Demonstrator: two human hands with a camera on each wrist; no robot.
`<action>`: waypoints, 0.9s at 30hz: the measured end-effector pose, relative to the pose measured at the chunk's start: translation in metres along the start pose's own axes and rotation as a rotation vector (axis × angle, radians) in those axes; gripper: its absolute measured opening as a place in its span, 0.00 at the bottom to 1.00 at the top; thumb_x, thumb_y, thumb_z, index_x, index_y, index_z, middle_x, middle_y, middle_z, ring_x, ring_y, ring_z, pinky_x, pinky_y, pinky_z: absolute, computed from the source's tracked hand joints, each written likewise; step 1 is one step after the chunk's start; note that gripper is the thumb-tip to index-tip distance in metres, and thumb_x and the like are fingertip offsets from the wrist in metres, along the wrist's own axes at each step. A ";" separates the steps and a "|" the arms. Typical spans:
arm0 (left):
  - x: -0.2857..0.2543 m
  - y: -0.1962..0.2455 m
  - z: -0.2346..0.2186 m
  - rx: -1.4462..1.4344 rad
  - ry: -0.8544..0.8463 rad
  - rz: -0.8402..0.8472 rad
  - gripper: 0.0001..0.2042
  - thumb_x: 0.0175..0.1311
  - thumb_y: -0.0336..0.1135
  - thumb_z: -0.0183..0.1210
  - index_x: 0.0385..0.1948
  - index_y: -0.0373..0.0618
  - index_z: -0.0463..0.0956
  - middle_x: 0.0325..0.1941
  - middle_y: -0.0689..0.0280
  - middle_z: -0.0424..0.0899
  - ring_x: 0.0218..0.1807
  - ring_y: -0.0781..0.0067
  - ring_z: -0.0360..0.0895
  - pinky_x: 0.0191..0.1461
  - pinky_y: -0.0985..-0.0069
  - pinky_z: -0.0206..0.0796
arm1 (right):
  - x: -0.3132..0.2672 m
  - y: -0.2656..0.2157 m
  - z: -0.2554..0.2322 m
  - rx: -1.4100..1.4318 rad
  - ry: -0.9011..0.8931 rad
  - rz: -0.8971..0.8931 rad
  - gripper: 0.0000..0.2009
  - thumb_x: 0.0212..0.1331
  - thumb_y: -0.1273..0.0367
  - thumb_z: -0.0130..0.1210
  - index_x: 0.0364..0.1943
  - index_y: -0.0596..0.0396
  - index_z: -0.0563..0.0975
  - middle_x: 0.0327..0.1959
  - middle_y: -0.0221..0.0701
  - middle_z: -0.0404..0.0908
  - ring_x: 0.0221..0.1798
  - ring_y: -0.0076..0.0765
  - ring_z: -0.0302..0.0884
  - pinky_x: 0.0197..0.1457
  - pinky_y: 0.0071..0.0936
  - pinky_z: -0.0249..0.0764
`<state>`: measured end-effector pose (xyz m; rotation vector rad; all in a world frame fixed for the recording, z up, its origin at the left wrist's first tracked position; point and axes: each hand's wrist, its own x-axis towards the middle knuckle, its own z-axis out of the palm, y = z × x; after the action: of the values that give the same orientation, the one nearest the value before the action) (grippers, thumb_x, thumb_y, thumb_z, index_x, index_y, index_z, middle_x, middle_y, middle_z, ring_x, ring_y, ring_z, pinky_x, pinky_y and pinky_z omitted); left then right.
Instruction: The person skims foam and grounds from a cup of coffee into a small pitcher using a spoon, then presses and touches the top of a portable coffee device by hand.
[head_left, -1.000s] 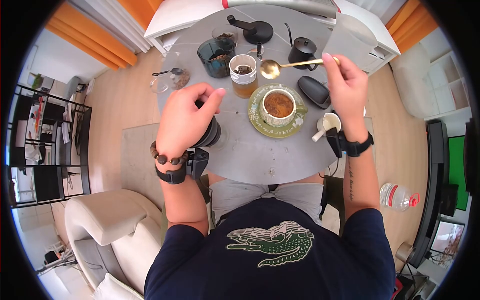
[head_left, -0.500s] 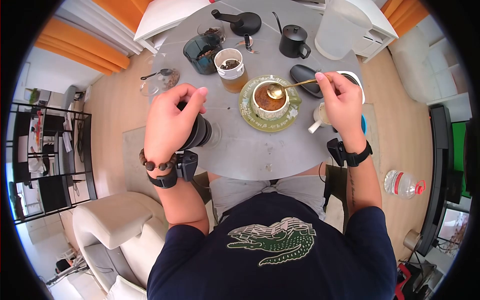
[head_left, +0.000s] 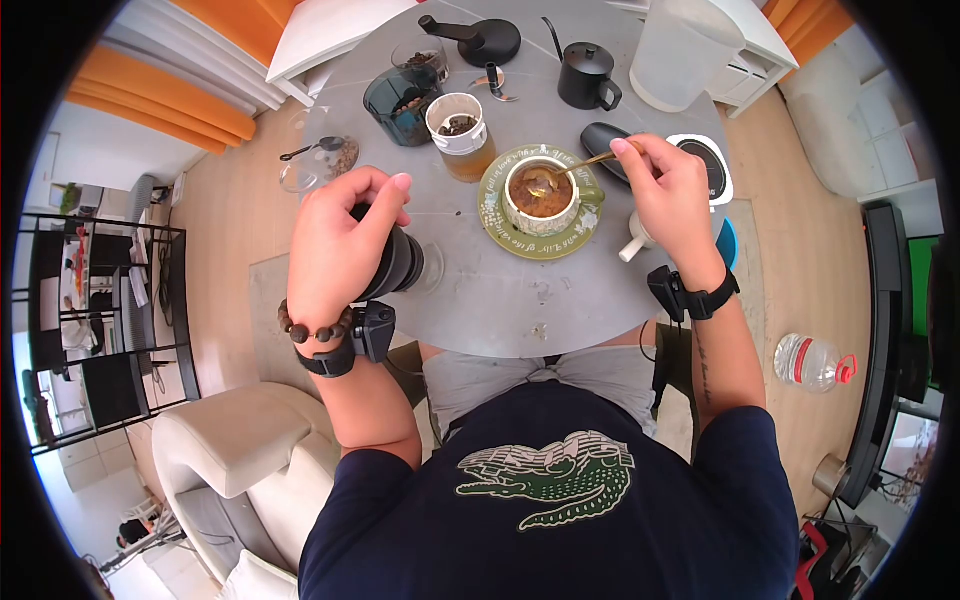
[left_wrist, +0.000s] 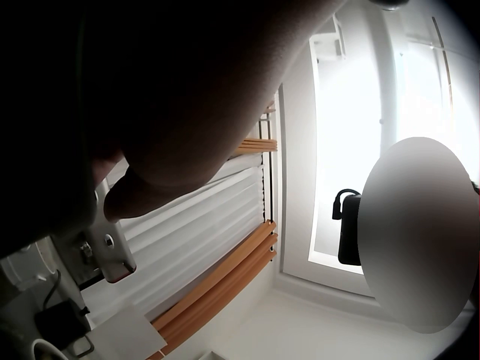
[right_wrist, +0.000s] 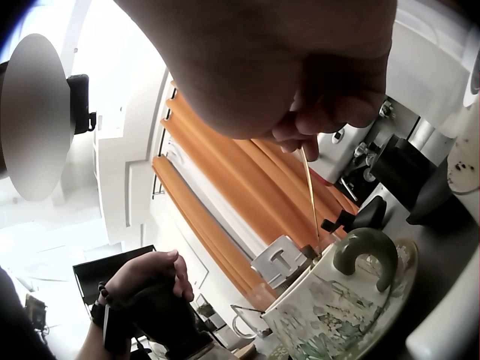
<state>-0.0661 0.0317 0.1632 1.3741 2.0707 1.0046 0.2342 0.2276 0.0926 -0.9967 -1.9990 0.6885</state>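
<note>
My right hand point(head_left: 672, 195) pinches the thin handle of a gold spoon point(head_left: 598, 160) between thumb and fingers. The spoon's bowl dips into brown, foamy liquid in a patterned cup point(head_left: 540, 222) with a green handle, standing on a green saucer point(head_left: 497, 232) with white lettering. In the right wrist view, the spoon point(right_wrist: 310, 187) slants down past the rim of the cup point(right_wrist: 322, 307). My left hand point(head_left: 340, 235) grips the top of a black ringed cylinder point(head_left: 402, 265) at the table's left side; the palm hides much of it.
Beyond the saucer stands a glass with a white strainer point(head_left: 463, 140). Behind are a dark container of beans point(head_left: 400, 105), a black gooseneck kettle point(head_left: 586, 75) and a clear pitcher point(head_left: 680, 60). A small white jug point(head_left: 637, 235) and a scale point(head_left: 705, 165) sit by my right hand.
The spoon has moved from above the table beyond the cup down into its liquid, with my right hand lowering toward me. My left hand keeps its hold on the black cylinder.
</note>
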 end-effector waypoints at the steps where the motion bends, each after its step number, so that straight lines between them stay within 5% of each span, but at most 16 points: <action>1: 0.000 0.000 0.000 0.007 0.005 0.000 0.18 0.84 0.45 0.64 0.39 0.37 0.86 0.30 0.67 0.90 0.34 0.82 0.82 0.42 0.77 0.71 | 0.000 0.001 0.000 0.000 0.000 0.001 0.13 0.76 0.63 0.69 0.39 0.62 0.89 0.17 0.31 0.72 0.21 0.25 0.62 0.27 0.30 0.61; 23: 0.001 -0.001 0.002 0.002 0.047 0.023 0.18 0.80 0.46 0.67 0.37 0.38 0.88 0.27 0.65 0.92 0.29 0.77 0.82 0.37 0.72 0.70 | 0.006 0.015 0.006 0.097 -0.138 0.261 0.17 0.77 0.61 0.67 0.37 0.64 0.87 0.18 0.26 0.73 0.24 0.21 0.60 0.29 0.32 0.60; 27: 0.000 0.002 0.000 0.031 0.011 0.006 0.18 0.84 0.46 0.64 0.39 0.38 0.87 0.30 0.67 0.91 0.34 0.83 0.82 0.41 0.77 0.71 | 0.008 0.019 0.007 0.155 -0.154 0.322 0.17 0.76 0.60 0.67 0.35 0.63 0.88 0.18 0.23 0.75 0.24 0.19 0.61 0.29 0.30 0.59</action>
<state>-0.0649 0.0318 0.1649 1.3940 2.1000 0.9882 0.2334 0.2434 0.0782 -1.2145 -1.8967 1.1074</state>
